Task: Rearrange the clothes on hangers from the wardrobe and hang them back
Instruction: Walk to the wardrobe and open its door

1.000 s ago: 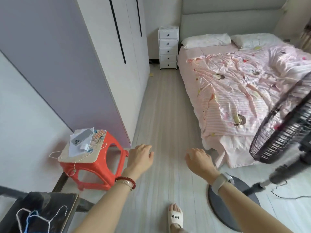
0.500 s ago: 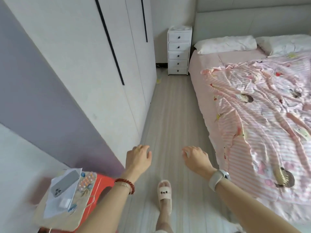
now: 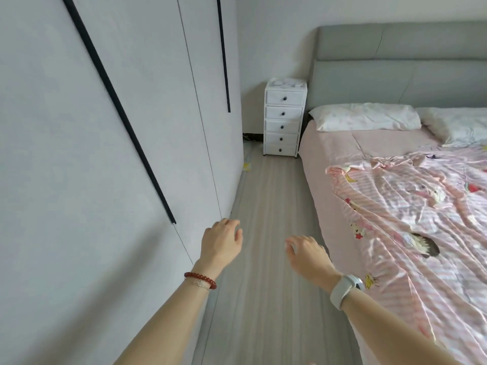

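Left hand (image 3: 221, 243): held out over the floor (image 3: 268, 233), back upward, fingers loosely curled, grasping nothing; a red bead bracelet (image 3: 200, 280) sits at the wrist. It hangs just beside the wardrobe (image 3: 105, 154), not touching it.

Right hand (image 3: 307, 255): held out likewise, fingers relaxed and slightly bent, grasping nothing; a white watch (image 3: 346, 287) on the wrist. It lies between the left hand and the bed (image 3: 332, 154).

Wardrobe: tall pale doors along the left, all closed, with long black bar handles (image 3: 121, 111) (one further handle shows on a door deeper in the room). Clothes and hangers are not in view; what is behind the doors cannot be told.

Floor: grey wood-look planks, running between wardrobe and bed.

Drawer unit (image 3: 284, 119): white, five drawers with dark knobs, standing against the far wall, just beside the grey headboard (image 3: 395, 69).

Bed: pink sheet, two pale pillows (image 3: 366, 117) at the head, a rumpled pink striped quilt (image 3: 421, 206) with cartoon prints spread over it.
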The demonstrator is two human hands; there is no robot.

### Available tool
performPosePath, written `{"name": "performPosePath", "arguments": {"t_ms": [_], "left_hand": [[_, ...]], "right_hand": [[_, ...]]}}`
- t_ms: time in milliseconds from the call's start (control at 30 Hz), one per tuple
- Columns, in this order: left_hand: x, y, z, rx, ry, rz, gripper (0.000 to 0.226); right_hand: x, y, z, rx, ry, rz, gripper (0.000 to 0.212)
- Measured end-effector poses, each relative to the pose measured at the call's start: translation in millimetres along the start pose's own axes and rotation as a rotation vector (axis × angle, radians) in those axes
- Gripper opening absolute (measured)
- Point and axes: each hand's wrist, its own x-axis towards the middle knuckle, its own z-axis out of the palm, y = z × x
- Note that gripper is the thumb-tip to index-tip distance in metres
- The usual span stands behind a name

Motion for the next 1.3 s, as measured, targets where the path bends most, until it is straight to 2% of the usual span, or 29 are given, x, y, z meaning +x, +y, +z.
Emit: {"name": "performPosePath", "arguments": {"t_ms": [133, 233, 333, 433, 533, 633, 733, 800, 900, 1033, 1200, 1267, 1300], "left_hand": [[67.7, -10.7, -2.5, 0.01, 0.086, -0.049, 0.034], [112.1, -29.9, -12.5, 0.041, 0.213, -0.138, 0.035], [153.6, -47.0, -37.2, 0.076, 0.414, -0.276, 0.031], [177.2, -47.6, -74.4, 0.083, 0.653, -0.371, 0.036], [182.9, -36.8, -122.4, 0.171, 0.932, -0.45, 0.035], [177.5, -29.8, -165.1, 0.338, 1.203, -0.507, 0.031], [164.8, -27.3, -202.0, 0.471, 1.358, -0.641, 0.031], [160.7, -29.3, -220.3, 0.529, 1.393, -0.743, 0.031], [166.0, -37.4, -228.8, 0.61, 1.355, -0.888, 0.031], [175.4, -50.8, -224.1, 0.693, 1.401, -0.954, 0.023], [173.9, -44.5, -230.1, 0.66, 1.369, -0.976, 0.025], [171.5, -34.2, -230.4, 0.614, 1.33, -0.963, 0.024], [169.5, -28.6, -229.7, 0.578, 1.324, -0.949, 0.022]], "right_hand": [[95.5, -5.6, -7.6, 0.001, -0.049, -0.084, 0.029], [175.9, -23.1, -8.5, -0.003, -0.08, -0.218, 0.023], [248.1, -53.4, -16.5, 0.048, -0.118, -0.395, 0.034], [302.5, -92.1, -33.5, 0.109, -0.114, -0.643, 0.036], [331.9, -147.0, -55.2, 0.278, 0.03, -0.969, 0.038], [345.0, -209.7, -79.9, 0.392, 0.253, -1.274, 0.043], [343.1, -269.7, -102.0, 0.407, 0.449, -1.521, 0.048], [342.6, -304.8, -105.3, 0.374, 0.544, -1.605, 0.053], [348.4, -337.9, -92.8, 0.344, 0.634, -1.607, 0.06], [354.9, -349.4, -81.5, 0.34, 0.694, -1.614, 0.062], [351.0, -341.3, -92.9, 0.278, 0.616, -1.605, 0.063], [342.0, -331.4, -105.6, 0.293, 0.502, -1.591, 0.062], [334.6, -325.4, -110.9, 0.35, 0.377, -1.576, 0.06]]}}
